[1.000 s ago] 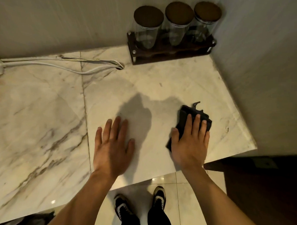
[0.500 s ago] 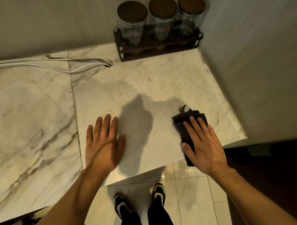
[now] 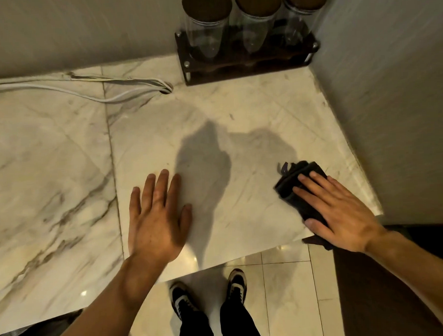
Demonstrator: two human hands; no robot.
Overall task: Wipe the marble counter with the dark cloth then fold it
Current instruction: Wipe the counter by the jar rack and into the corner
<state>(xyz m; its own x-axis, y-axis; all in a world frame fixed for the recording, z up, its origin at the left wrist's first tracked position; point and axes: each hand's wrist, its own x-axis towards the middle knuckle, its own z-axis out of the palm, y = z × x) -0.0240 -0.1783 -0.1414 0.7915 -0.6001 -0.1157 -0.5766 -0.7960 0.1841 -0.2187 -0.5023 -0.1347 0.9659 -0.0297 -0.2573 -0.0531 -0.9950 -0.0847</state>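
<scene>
The white marble counter (image 3: pixel 62 162) with grey veins fills the left and middle of the view. A dark cloth (image 3: pixel 296 187), bunched into a small pad, lies at the counter's near right corner, partly over the front edge. My right hand (image 3: pixel 336 211) presses flat on top of it, fingers spread and pointing up-left, covering much of the cloth. My left hand (image 3: pixel 156 219) rests palm down on bare marble near the front edge, fingers apart, holding nothing.
A dark wooden rack (image 3: pixel 246 62) with three lidded glass jars (image 3: pixel 208 26) stands in the back right corner against the wall. White cables (image 3: pixel 80 90) run along the back of the counter. A wall bounds the right side. Tiled floor and my shoes (image 3: pixel 208 293) show below the edge.
My right hand has slid the cloth rightward and toward the front edge, turning so the fingers point up-left. My left hand has stayed flat in about the same spot.
</scene>
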